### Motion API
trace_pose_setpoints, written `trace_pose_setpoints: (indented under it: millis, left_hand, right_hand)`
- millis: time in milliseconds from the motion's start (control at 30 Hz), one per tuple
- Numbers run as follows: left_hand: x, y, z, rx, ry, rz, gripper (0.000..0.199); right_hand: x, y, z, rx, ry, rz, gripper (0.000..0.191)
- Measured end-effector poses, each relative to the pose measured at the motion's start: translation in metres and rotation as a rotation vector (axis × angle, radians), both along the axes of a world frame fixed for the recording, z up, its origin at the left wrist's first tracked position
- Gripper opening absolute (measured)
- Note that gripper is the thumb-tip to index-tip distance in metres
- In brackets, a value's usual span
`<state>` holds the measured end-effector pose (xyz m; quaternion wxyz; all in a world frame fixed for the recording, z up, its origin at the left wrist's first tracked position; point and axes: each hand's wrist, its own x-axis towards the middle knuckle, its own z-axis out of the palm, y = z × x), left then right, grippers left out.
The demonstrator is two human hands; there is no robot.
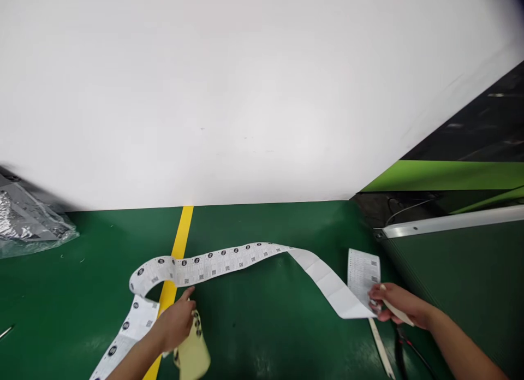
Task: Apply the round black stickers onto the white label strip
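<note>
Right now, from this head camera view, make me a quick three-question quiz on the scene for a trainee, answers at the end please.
1. True or false: the right hand is touching the long printed strip.

2. Which colour is the sheet that hangs by the left hand?
A) Blue
B) Pale yellow
C) Red

3. Fill in the blank: the clear plastic bag lies at the ____ edge of the picture.

Key:
1. True; its fingers are on the strip near a fold.
2. B
3. left
</note>
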<state>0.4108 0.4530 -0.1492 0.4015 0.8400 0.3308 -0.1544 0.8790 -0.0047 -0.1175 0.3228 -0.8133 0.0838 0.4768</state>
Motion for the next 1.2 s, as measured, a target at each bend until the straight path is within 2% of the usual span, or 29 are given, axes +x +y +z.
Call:
trace_pose_setpoints:
  millis: [33,100,167,200,267,333,400,467,567,667,733,833,967,1033,1067,1133,1200]
  left_hand:
    - [0.014,-0.001,0.013,-0.057,-0.017,0.002,0.021]
    - [0.057,-0.002,0.033,-0.263,-0.200,0.039,0.029]
    - [0.110,0.000,0.039,-0.529,-0.384,0.176,0.038]
    - [0.135,0.001,0.036,-0.572,-0.447,0.241,0.038]
    - [0.173,0.001,0.020,-0.572,-0.410,0.237,0.032]
    - [0.185,-0.001,-0.001,-0.546,-0.307,0.154,0.023]
    - [0.171,-0.006,-0.019,-0.527,-0.214,0.060,0.013]
    - [0.139,-0.012,-0.028,-0.491,-0.178,-0.020,0.010]
    - [0.091,-0.015,-0.031,-0.420,-0.176,-0.088,0.020]
    - [0.067,-0.013,-0.031,-0.408,-0.109,-0.105,0.026]
    - [0.059,-0.011,-0.030,-0.400,-0.067,-0.097,0.030]
    - [0.040,-0.006,-0.023,-0.385,-0.028,-0.018,0.036]
    - [0.007,0.005,0.003,-0.425,0.085,0.051,0.041]
    - [0.009,0.005,0.020,-0.424,0.081,0.067,0.043]
    - [0.017,0.003,0.028,-0.427,0.058,0.059,0.044]
    - [0.047,-0.007,0.036,-0.468,-0.010,0.001,0.045]
    - [0.083,-0.022,0.033,-0.558,-0.089,-0.022,0.043]
  right_hand:
    - [0.003,0.011,0.006,0.052,-0.028,-0.006,0.029]
    - [0.008,0.041,0.018,0.172,-0.076,-0.049,0.029]
    - [0.007,0.076,0.026,0.239,-0.094,-0.097,0.027]
    - [0.004,0.094,0.028,0.258,-0.098,-0.114,0.026]
    - [-0.006,0.129,0.028,0.297,-0.117,-0.117,0.023]
    - [-0.017,0.158,0.027,0.358,-0.125,-0.072,0.025]
    - [-0.027,0.183,0.024,0.416,-0.130,-0.041,0.027]
    - [-0.040,0.203,0.020,0.473,-0.134,-0.053,0.028]
    - [-0.063,0.229,0.007,0.561,-0.063,-0.076,0.030]
    - [-0.090,0.243,-0.019,0.586,0.043,-0.055,0.033]
    - [-0.108,0.245,-0.038,0.555,0.073,-0.068,0.034]
    - [-0.138,0.240,-0.062,0.530,0.125,-0.070,0.031]
    - [-0.171,0.233,-0.081,0.559,0.160,-0.057,0.036]
    - [-0.180,0.233,-0.088,0.567,0.153,-0.075,0.041]
    - [-0.182,0.232,-0.092,0.574,0.150,-0.091,0.043]
    - [-0.182,0.232,-0.098,0.590,0.145,-0.129,0.047]
    - [-0.180,0.230,-0.102,0.604,0.134,-0.163,0.051]
